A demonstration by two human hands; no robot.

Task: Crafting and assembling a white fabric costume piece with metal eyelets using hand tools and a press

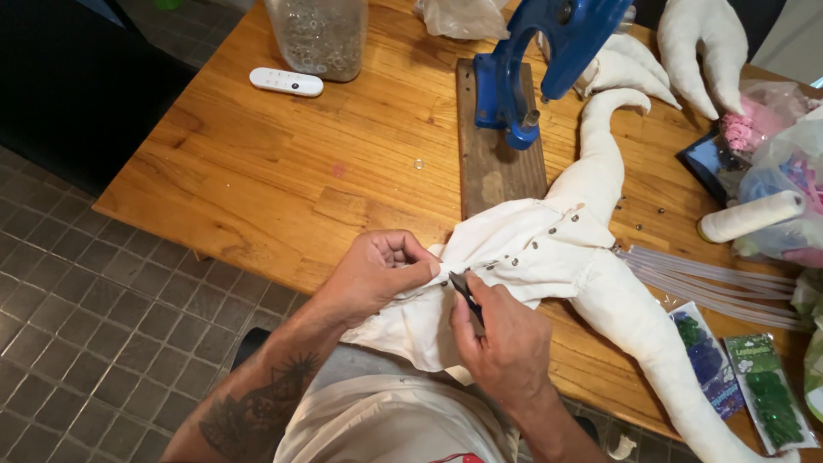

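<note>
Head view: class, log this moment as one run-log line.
left hand: pinching white fabric | right hand: dark tool at fabric | wooden table: blue press

A cream cloth garment (pixel 514 257) with small metal studs lies crumpled on a stuffed white figure (pixel 617 291).

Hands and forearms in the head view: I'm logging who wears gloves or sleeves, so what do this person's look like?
Both are bare: no gloves, rings or sleeves. The left hand has a dark geometric tattoo along its forearm. The right hand and its forearm show no markings.
</note>
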